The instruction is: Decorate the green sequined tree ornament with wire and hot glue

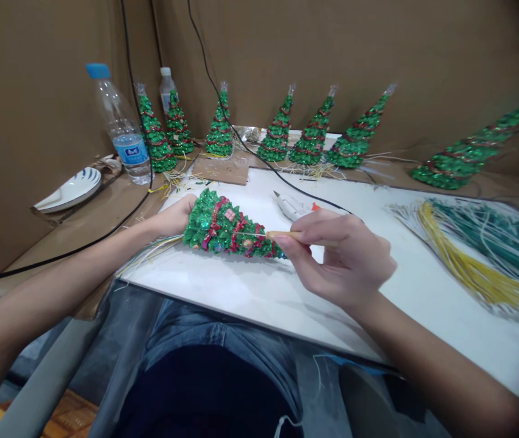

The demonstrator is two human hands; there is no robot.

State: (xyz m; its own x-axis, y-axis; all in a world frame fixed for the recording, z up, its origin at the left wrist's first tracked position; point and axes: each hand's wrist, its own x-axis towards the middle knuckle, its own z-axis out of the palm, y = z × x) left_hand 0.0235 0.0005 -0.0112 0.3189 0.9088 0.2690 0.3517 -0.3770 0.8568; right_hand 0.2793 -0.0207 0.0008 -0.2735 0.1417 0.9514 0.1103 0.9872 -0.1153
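Observation:
A small green glittery Christmas tree ornament [216, 228] with red garland lies tilted on its side above the white board, its tip toward the right. My left hand [185, 210] holds it by the base; most of the fingers are hidden behind the tree. Wires trail out of the base toward the left. In my right hand [345, 252] a thin awl [282, 234] with a wooden handle is pinched between thumb and fingers. The awl's metal point reaches the tree's decorated side. Behind my right hand lies a white glue gun [291, 207], partly covered.
Several similar trees [277, 134] stand along the back. Bundles of yellow and green wires [478, 261] lie at right. A water bottle [126, 134] and a white dish [72, 190] are at left. A black cable [263, 161] crosses the white board [222, 286].

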